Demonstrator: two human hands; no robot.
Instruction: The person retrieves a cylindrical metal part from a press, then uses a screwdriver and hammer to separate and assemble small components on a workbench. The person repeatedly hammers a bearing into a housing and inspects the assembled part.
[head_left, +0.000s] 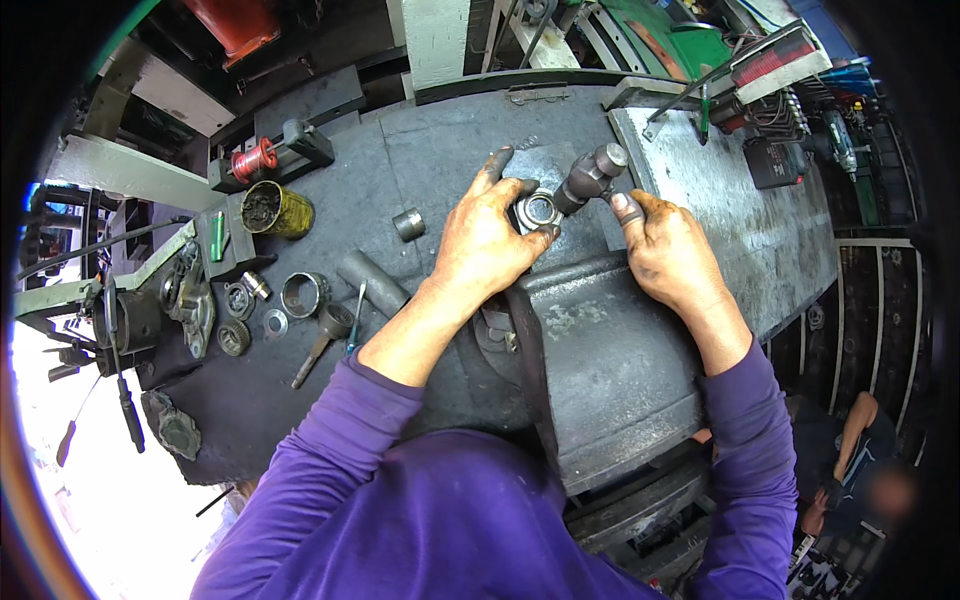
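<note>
My left hand [488, 232] has its thumb and a finger closed around a round metal fitting [538, 211] with a ring-shaped opening facing up. The fitting sits just beyond the far end of a large grey bench vise [610, 350]. My right hand [672, 247] grips a hammer [592, 178] close to its head, the thumb lying along it. The dark hammer head is right beside the fitting, its round face pointing up and away. Most of the hammer's handle is hidden by my right hand.
Left on the dark workbench [400, 150] lie a short metal sleeve [408, 224], a grey tube [371, 283], a screwdriver [357, 318], several rings and a gear [233, 337]. A yellow can [277, 210] stands farther left. Another person [850, 460] is at the lower right.
</note>
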